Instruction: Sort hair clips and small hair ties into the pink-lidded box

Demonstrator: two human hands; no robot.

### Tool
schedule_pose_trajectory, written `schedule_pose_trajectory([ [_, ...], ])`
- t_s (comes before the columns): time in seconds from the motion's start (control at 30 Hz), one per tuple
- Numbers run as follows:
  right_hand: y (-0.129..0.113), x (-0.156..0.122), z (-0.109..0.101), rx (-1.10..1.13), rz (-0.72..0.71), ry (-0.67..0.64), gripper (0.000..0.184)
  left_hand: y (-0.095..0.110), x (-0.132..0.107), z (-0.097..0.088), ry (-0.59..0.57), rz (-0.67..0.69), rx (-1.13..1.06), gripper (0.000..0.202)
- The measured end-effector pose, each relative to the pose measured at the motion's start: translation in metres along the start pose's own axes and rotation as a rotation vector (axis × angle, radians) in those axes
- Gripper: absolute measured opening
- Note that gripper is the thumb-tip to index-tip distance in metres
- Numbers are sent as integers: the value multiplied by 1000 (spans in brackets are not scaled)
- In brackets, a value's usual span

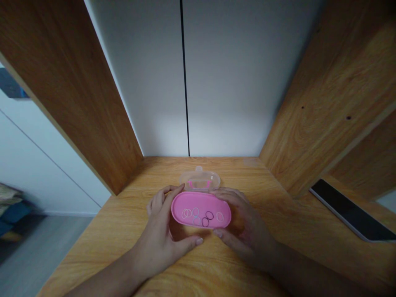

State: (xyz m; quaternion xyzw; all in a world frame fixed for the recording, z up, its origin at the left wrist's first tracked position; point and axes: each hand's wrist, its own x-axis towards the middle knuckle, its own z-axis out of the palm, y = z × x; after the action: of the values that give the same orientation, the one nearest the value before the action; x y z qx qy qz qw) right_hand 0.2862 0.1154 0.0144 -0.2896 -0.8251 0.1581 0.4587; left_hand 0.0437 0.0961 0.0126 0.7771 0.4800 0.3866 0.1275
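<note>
A pink case [201,209] is held at both ends by the spread fingers [163,196] of the left hand [157,235] and right hand [247,235], with hair bands [194,214] inside and its clear lid [199,179] open behind.

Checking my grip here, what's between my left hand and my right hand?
In the head view, a pink plastic case sits between your left hand and right hand, holding small elastic hair bands, its clear lid open behind it.

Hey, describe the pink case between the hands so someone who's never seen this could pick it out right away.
On the wooden shelf, a left hand and a right hand cup a shallow pink plastic case. Its clear lid lies open behind it, and small elastic bands sit inside, two dark among the pale ones.
</note>
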Motion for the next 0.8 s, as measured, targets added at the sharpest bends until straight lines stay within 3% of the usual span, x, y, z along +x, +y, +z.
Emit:
schedule_pose_trajectory([
  [0.17,-2,2,-3,36,-60,-19,55,-3,-2,-6,-19,81,-214,64],
  [0.33,-4,3,-4,43,-84,-71,61,-8,-8,-4,18,102,-409,60],
  [0.43,-3,1,-3,-51,-61,-110,69,-5,-11,0,101,-60,-694,51],
  [0.53,0,1,-1,-164,-14,-124,67,1,-8,1,261,-293,-1036,48],
  [0.67,1,4,2,-272,-11,-136,37,6,5,-3,471,-542,-1244,55],
  [0.8,3,5,3,-304,-6,-78,17,6,14,-7,574,-562,-1307,56],
])
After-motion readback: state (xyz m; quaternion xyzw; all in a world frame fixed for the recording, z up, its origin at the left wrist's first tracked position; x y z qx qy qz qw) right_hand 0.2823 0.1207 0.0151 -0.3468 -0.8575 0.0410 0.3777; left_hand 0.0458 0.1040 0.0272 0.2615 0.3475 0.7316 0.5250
